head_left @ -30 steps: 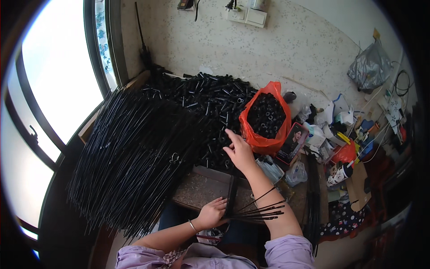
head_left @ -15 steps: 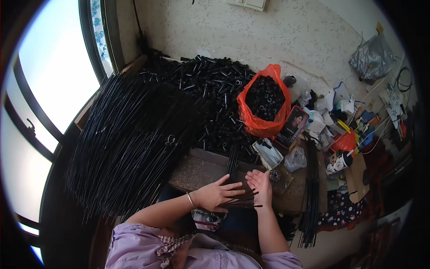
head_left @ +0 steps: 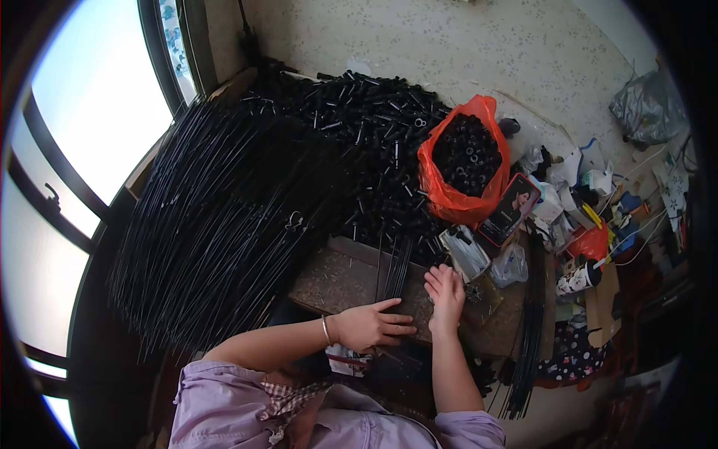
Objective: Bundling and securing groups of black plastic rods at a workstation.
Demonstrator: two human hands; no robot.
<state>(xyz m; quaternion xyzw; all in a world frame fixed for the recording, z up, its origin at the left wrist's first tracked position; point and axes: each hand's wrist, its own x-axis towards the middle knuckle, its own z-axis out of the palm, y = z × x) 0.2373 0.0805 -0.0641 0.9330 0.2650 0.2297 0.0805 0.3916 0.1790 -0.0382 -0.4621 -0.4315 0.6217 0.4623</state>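
Over the front edge of the brown workbench (head_left: 321, 277), my left hand (head_left: 374, 327) has its fingers stretched out to the right and its thumb apart. A few thin black rods (head_left: 400, 361), smeared by motion, show just below it. My right hand (head_left: 446, 297) stands on its edge to the right, fingers extended and slightly cupped, with nothing visible in it. Beside its fingertips lie small metal pieces (head_left: 475, 293). A small bunch of black rods (head_left: 396, 273) rests on the bench beyond my hands, against a low ledge.
A large heap of long black rods (head_left: 217, 232) fills the left. Black tubular parts (head_left: 374, 112) are piled behind. A red plastic bag (head_left: 464, 206) of black rings, a phone (head_left: 510, 209), a clear bag (head_left: 510, 266), more rods (head_left: 527, 337) and a patterned cup (head_left: 578, 279) stand right.
The rods between my hands have dropped below the left hand. My right hand has risen slightly and turned its palm inward. The view has shifted, and the bunch on the bench looks more spread.
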